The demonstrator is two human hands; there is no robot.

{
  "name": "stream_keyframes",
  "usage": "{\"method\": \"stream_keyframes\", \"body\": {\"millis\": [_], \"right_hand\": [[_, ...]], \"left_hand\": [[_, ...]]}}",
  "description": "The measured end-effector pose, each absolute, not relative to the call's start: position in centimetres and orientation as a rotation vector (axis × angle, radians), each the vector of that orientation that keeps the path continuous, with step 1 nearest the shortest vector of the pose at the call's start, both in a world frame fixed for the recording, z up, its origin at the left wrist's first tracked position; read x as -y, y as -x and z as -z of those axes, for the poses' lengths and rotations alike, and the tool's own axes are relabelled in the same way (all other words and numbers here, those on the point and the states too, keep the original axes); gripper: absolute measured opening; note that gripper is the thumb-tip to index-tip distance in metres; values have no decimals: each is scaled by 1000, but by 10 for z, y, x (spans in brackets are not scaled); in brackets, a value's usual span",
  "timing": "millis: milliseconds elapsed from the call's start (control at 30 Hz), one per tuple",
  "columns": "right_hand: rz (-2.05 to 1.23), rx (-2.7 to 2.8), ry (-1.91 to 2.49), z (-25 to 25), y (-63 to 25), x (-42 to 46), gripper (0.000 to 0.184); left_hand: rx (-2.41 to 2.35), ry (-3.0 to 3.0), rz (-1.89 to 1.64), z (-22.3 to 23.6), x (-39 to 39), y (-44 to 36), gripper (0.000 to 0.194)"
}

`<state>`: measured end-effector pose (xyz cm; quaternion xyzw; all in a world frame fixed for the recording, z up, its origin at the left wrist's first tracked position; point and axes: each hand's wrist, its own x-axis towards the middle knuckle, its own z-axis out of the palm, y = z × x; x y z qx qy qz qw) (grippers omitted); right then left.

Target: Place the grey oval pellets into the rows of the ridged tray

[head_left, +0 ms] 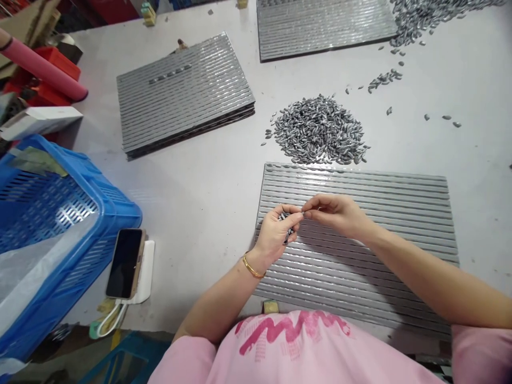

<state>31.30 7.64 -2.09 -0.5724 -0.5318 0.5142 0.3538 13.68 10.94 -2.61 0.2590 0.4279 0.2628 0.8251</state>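
Curled around several small grey spindle-shaped pieces (pixel 287 230), my left hand (pixel 276 232) is over the left part of a ridged grey board (pixel 380 266). My right hand (pixel 340 213) is closed in a pinch, its fingertips meeting my left thumb and forefinger. A tiny grey tip shows where the fingertips meet; most of whatever is there is hidden. Along the board's top groove sits a row of similar pieces (pixel 312 167). Just beyond its far edge lies a loose heap of grey pieces (pixel 320 130).
Ridged boards are stacked (pixel 188 96) at the upper left, and another board (pixel 324 26) lies at the far edge. More pieces (pixel 424 18) spread at the upper right. A blue basket (pixel 120 208) and a phone (pixel 126 264) with a white cable are on my left.
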Motion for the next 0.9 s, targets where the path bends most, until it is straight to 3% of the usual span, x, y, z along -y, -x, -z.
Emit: {"method": "stream_keyframes", "body": {"millis": [133,300,367,733,900], "right_hand": [[-1188,1415,1505,26,-326,-77,21],[-312,1682,1775,36,-393,-80,18],[-175,1684,1841,43,-416,-84,19],[-146,1944,1845,56,-440,-99,24],[-153,2010,1840,54,-447,-101,25]], "left_hand": [[-936,-539,-565,25,-110,-137,28],[-912,-435,-583,26,-113,-136,22],[-914,-439,-575,27,-113,-136,22],[-911,-466,-564,29,-112,-136,17],[-869,-497,-548,30,-112,-135,25]]}}
